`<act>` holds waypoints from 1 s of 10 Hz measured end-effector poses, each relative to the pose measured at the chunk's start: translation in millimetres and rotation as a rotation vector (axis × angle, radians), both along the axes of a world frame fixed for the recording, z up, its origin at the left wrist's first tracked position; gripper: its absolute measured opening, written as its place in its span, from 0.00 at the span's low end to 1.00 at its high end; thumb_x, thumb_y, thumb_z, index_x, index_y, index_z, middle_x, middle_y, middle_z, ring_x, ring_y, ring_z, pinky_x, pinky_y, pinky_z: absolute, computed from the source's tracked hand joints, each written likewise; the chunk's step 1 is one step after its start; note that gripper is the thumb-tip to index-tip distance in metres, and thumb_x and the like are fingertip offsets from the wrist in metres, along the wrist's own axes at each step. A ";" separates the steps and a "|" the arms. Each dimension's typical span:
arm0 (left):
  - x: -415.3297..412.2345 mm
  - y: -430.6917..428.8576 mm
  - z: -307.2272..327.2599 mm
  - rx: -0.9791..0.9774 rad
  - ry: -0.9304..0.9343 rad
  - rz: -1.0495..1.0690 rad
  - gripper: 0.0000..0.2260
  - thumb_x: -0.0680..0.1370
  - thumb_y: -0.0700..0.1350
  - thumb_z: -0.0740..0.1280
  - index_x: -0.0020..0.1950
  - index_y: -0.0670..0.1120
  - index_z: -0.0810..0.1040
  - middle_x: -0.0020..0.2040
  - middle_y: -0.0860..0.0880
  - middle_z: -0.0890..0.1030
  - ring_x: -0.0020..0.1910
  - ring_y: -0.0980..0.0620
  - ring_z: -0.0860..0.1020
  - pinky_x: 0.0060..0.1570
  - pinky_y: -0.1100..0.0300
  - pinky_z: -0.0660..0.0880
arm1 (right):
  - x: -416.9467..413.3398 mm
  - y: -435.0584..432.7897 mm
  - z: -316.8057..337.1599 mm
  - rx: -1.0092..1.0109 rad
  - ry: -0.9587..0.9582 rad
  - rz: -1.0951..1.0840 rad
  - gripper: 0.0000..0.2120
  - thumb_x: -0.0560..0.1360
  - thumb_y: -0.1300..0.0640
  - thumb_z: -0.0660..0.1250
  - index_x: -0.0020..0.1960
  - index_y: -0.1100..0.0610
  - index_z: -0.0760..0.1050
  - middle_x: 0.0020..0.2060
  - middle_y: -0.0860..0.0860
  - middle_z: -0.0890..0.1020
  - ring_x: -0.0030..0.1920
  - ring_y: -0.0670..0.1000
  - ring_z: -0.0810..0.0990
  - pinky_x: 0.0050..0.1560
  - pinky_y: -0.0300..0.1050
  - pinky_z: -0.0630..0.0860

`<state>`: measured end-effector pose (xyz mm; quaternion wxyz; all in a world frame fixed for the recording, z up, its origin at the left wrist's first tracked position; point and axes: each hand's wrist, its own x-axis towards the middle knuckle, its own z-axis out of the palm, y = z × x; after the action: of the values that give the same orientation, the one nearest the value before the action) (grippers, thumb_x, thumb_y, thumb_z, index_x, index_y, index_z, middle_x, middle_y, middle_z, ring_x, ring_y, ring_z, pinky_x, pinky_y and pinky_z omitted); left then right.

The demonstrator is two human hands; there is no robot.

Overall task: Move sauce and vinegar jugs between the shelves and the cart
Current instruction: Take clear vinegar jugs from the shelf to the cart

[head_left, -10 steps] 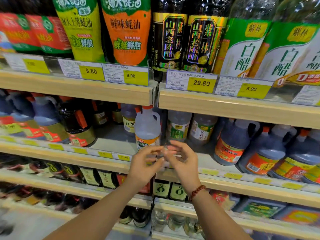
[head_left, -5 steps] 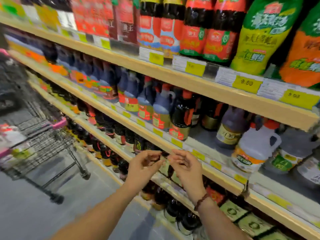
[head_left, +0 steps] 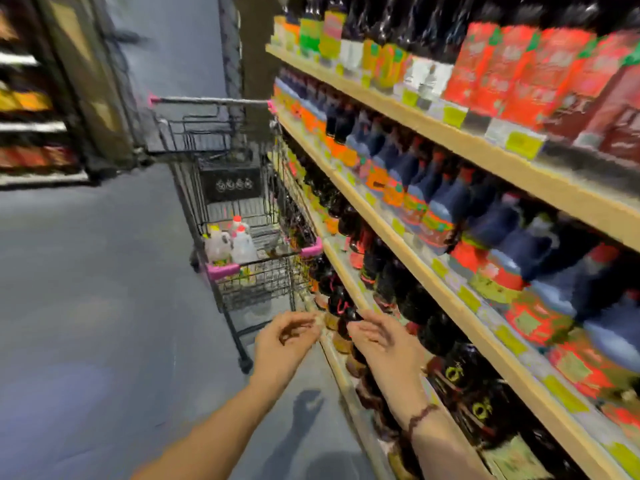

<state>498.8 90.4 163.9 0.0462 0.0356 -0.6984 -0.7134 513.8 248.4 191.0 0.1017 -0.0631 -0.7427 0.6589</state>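
Note:
A wire shopping cart [head_left: 263,268] with pink corners stands in the aisle ahead, close to the shelves. Inside it lie pale vinegar jugs [head_left: 239,242] with red caps. Dark sauce jugs [head_left: 446,209] with red and orange labels line the middle shelf on the right. My left hand [head_left: 284,341] and my right hand [head_left: 384,341] hover side by side in front of me, below the cart, fingers loosely curled and holding nothing. The frame is blurred by motion.
Wooden shelves [head_left: 460,296] full of dark bottles run along the right side. Red packs [head_left: 540,67] fill the top shelf. Another shelf unit [head_left: 31,126] stands at the far left across the grey floor [head_left: 86,306].
The view has swung left from the shelf with the pale jug toward the aisle and the cart. Both hands stay together in front of me, holding nothing.

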 end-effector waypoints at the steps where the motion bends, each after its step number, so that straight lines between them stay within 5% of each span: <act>1: -21.1 -24.2 -3.1 0.016 -0.022 0.084 0.06 0.72 0.35 0.72 0.47 0.42 0.81 0.44 0.43 0.83 0.37 0.57 0.80 0.33 0.70 0.75 | -43.0 -19.8 -5.9 0.017 -0.003 0.109 0.12 0.71 0.74 0.65 0.53 0.65 0.77 0.34 0.52 0.78 0.28 0.38 0.73 0.31 0.28 0.69; 4: -103.4 -75.6 -24.1 0.005 -0.114 0.364 0.07 0.72 0.34 0.71 0.47 0.42 0.82 0.40 0.48 0.83 0.35 0.56 0.78 0.33 0.71 0.75 | -168.7 -53.0 -30.2 0.042 -0.094 0.317 0.11 0.72 0.63 0.71 0.51 0.51 0.78 0.43 0.49 0.83 0.42 0.43 0.81 0.44 0.31 0.77; 5: -134.4 -84.9 -22.6 0.002 -0.122 0.425 0.08 0.71 0.33 0.72 0.50 0.39 0.82 0.44 0.45 0.84 0.37 0.59 0.81 0.41 0.71 0.77 | -212.5 -55.7 -33.3 0.188 -0.115 0.402 0.10 0.72 0.62 0.72 0.51 0.53 0.78 0.43 0.48 0.83 0.42 0.41 0.81 0.45 0.30 0.78; 6: -170.7 -92.8 -22.4 0.013 -0.136 0.469 0.09 0.71 0.33 0.72 0.50 0.38 0.81 0.42 0.45 0.83 0.36 0.56 0.79 0.41 0.71 0.77 | -267.6 -69.4 -39.8 -0.190 -0.293 0.655 0.11 0.63 0.76 0.73 0.44 0.72 0.76 0.28 0.44 0.71 0.24 0.48 0.75 0.28 0.32 0.72; 7: -202.4 -101.4 -27.7 0.047 -0.148 0.493 0.09 0.71 0.32 0.72 0.50 0.40 0.81 0.43 0.41 0.83 0.39 0.51 0.78 0.42 0.70 0.78 | -298.1 -83.1 -49.3 0.059 -0.250 0.553 0.09 0.69 0.72 0.69 0.48 0.64 0.76 0.30 0.48 0.78 0.27 0.43 0.77 0.34 0.29 0.74; 8: -236.7 -115.2 -36.6 0.016 -0.146 0.507 0.10 0.70 0.33 0.73 0.48 0.43 0.81 0.44 0.43 0.84 0.41 0.52 0.81 0.43 0.67 0.79 | -324.6 -108.8 -57.3 -0.096 -0.251 0.405 0.14 0.69 0.68 0.72 0.52 0.57 0.77 0.40 0.50 0.81 0.34 0.42 0.78 0.42 0.32 0.77; 10: -323.1 -157.2 -55.3 0.074 -0.167 0.525 0.11 0.71 0.31 0.71 0.51 0.40 0.80 0.43 0.41 0.82 0.41 0.51 0.80 0.34 0.70 0.77 | -400.5 -152.0 -73.4 0.028 -0.180 0.421 0.14 0.67 0.67 0.74 0.48 0.54 0.77 0.41 0.51 0.81 0.42 0.48 0.80 0.39 0.28 0.75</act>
<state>175.7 -66.9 108.6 0.1703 0.2757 -0.6400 -0.6967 113.4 96.4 117.6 -0.1038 0.0362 -0.7546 0.6469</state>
